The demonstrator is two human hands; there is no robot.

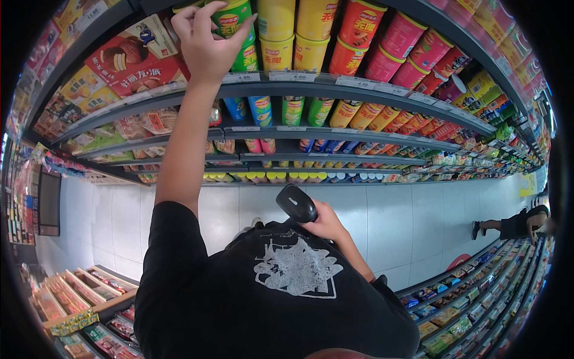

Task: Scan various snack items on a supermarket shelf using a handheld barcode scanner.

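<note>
My left hand point(208, 42) is raised to an upper shelf, in front of a green Lay's canister point(233, 20) stacked on another green one point(245, 58). Its thumb and fingers are spread around the front of the upper canister; whether they touch it is hard to tell. To the right of them stand stacked yellow canisters point(276, 49). Down by my chest, my right hand point(329, 222) grips a black handheld barcode scanner point(296, 203), its rounded head pointing up towards the shelves.
Price tags line the shelf edge point(323, 80). Red snack boxes point(134, 67) lie left of my raised arm, and lower shelves hold more canisters point(292, 112). Behind me runs another snack rack point(462, 300). A person point(515, 226) stands along the tiled aisle point(403, 215) at far right.
</note>
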